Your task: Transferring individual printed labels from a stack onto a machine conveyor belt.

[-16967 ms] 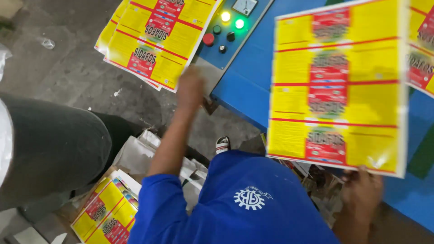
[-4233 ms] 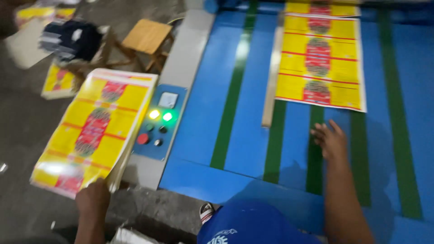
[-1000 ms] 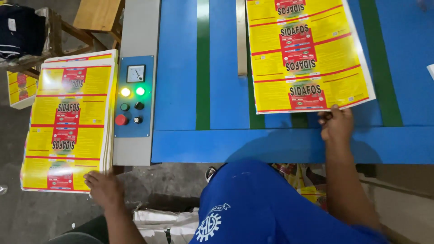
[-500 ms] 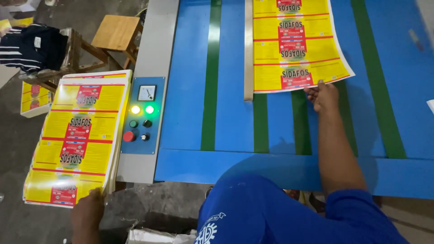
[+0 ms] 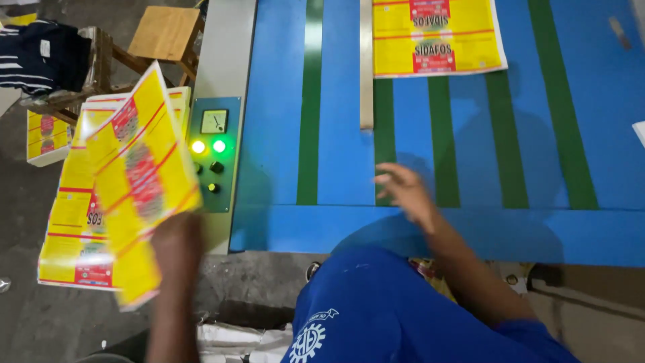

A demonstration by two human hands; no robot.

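Left hand (image 5: 176,235) raised beside the machine, grip closed on the lower edge of a yellow printed sheet (image 5: 141,181), now lifted and tilted up off the stack of sheets (image 5: 74,222) where half a second ago it lay flat with the rest; blurred with motion, so the exact finger placement impossible to tell. Right hand (image 5: 403,191) drawn back toward the body, hovering over the near part of the blue tabletop (image 5: 282,134), fingers spread and holding nothing; a moment earlier pressed against the corner of the fed sheet (image 5: 437,37), now well apart from it. Fed sheet carried further up between the green belts (image 5: 310,101), butted against the pale guide strip (image 5: 366,67), only its lower part in view at the top edge. Control panel (image 5: 211,154) between stack and tabletop, two lamps lit, a small dial above, dark knobs below. Wooden stool (image 5: 164,30) and dark striped cloth (image 5: 40,47) beyond the stack; a smaller pile of yellow sheets (image 5: 47,131) on the floor to the far left. Judged from this: one sheet released to the belts, the next one already picked up and on its way across; near tabletop free to receive it.
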